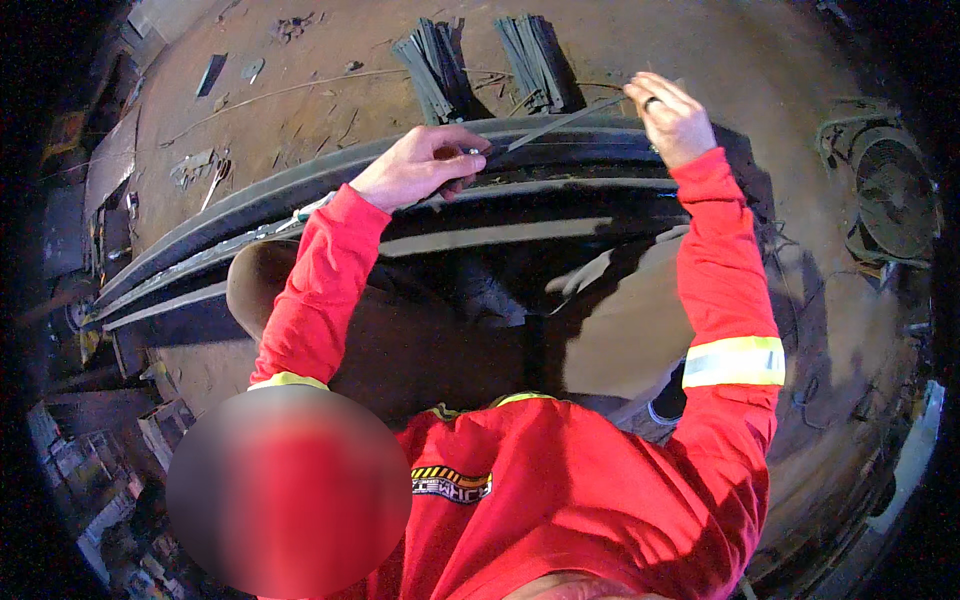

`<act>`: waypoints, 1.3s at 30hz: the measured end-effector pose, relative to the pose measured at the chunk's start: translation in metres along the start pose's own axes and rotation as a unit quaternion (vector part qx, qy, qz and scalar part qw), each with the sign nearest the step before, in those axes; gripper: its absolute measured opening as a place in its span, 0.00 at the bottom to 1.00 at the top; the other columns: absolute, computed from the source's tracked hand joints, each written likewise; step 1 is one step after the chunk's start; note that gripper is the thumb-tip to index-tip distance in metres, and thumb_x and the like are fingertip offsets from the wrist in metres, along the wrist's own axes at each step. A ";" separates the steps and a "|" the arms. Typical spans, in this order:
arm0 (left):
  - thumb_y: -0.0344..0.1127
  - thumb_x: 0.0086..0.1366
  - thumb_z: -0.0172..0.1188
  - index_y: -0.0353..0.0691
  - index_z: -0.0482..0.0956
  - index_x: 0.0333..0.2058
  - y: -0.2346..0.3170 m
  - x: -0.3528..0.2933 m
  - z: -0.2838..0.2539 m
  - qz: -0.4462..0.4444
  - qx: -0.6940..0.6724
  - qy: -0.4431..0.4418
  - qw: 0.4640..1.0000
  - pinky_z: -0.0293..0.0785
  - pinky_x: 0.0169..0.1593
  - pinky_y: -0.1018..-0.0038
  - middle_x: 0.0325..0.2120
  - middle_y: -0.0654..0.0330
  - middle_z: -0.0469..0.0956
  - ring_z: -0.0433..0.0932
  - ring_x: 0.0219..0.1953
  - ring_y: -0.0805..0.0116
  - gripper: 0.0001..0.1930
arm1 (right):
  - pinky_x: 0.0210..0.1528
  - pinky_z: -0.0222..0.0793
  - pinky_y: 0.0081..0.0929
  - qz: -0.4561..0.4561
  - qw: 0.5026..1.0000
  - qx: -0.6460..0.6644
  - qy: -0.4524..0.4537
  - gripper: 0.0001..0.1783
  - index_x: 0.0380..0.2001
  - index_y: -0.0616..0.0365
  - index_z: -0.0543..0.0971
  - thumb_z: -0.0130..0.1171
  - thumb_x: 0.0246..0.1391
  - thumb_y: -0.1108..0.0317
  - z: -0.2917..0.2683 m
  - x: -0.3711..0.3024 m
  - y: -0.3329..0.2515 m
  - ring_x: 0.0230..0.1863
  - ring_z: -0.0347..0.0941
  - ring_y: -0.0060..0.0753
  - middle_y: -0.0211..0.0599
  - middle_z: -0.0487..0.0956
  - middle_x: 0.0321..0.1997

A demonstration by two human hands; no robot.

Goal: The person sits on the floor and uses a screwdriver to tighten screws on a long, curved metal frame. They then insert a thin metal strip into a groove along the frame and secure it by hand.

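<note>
A thin, flat metal strip (565, 124) slants between my two hands above a long dark steel beam. The strip's upper end is in the closed fingers of my right hand (675, 120), which wears a dark ring. Lower down and to the left, my left hand (425, 167) has thumb and curled fingers closed at the strip's other end, just over the beam (590, 147). My left fingers partly hide that end. Beyond the beam, two bundles of similar dark strips, a left bundle (435, 70) and a right bundle (537, 62), lie on the brown floor.
More long beam edges (500, 235) run across in front of me. A round, caged fan (893, 190) stands at the far right. Metal scraps and a thin cable (270, 98) lie on the floor (330, 50). Dark clutter (110, 480) fills the lower left.
</note>
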State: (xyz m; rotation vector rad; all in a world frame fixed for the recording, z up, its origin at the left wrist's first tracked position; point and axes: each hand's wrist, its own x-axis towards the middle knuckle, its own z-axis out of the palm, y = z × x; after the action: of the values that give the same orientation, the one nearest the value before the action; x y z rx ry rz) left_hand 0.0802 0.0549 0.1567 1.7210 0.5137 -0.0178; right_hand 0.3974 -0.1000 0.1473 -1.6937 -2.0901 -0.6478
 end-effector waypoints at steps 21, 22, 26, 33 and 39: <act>0.31 0.55 0.62 0.39 0.80 0.38 -0.070 0.030 -0.003 0.163 0.363 0.147 0.906 0.75 0.42 0.65 0.29 0.54 0.78 0.78 0.36 0.54 0.10 | 0.44 0.74 0.30 0.189 0.961 0.128 -0.154 0.06 0.32 0.62 0.81 0.61 0.48 0.75 0.011 -0.066 0.025 0.40 0.79 0.40 0.41 0.82 0.36; 0.31 0.55 0.61 0.39 0.80 0.38 -0.066 0.032 -0.003 0.155 0.369 0.144 0.905 0.75 0.43 0.65 0.30 0.53 0.78 0.77 0.37 0.53 0.10 | 0.44 0.74 0.30 0.187 0.961 0.130 -0.157 0.06 0.32 0.62 0.81 0.61 0.47 0.75 0.013 -0.067 0.025 0.40 0.79 0.40 0.41 0.82 0.36; 0.31 0.57 0.61 0.38 0.79 0.39 -0.068 0.032 -0.002 0.137 0.337 0.154 0.919 0.75 0.43 0.65 0.35 0.50 0.79 0.79 0.39 0.52 0.11 | 0.44 0.74 0.29 0.182 0.961 0.133 -0.158 0.08 0.32 0.62 0.81 0.63 0.46 0.76 0.020 -0.064 0.025 0.40 0.79 0.39 0.40 0.82 0.36; 0.28 0.54 0.64 0.36 0.80 0.37 -0.079 0.032 0.007 0.132 0.284 0.097 0.945 0.76 0.40 0.66 0.32 0.52 0.80 0.79 0.35 0.54 0.11 | 0.42 0.74 0.28 0.130 0.969 0.059 -0.203 0.08 0.31 0.60 0.82 0.64 0.44 0.75 0.018 -0.057 0.021 0.39 0.78 0.36 0.37 0.82 0.35; 0.25 0.52 0.64 0.35 0.80 0.35 -0.084 0.037 0.012 0.132 0.286 0.094 0.944 0.77 0.38 0.68 0.30 0.54 0.78 0.79 0.34 0.56 0.10 | 0.42 0.74 0.28 0.135 0.966 0.059 -0.210 0.08 0.31 0.60 0.82 0.64 0.43 0.76 0.020 -0.062 0.019 0.39 0.78 0.37 0.38 0.81 0.35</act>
State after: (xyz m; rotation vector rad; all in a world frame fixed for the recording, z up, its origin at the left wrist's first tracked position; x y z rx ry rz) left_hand 0.0874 0.0661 0.0655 2.3692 0.4365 0.2113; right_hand 0.4294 -0.1358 0.0989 -2.1365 -2.0469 -0.0795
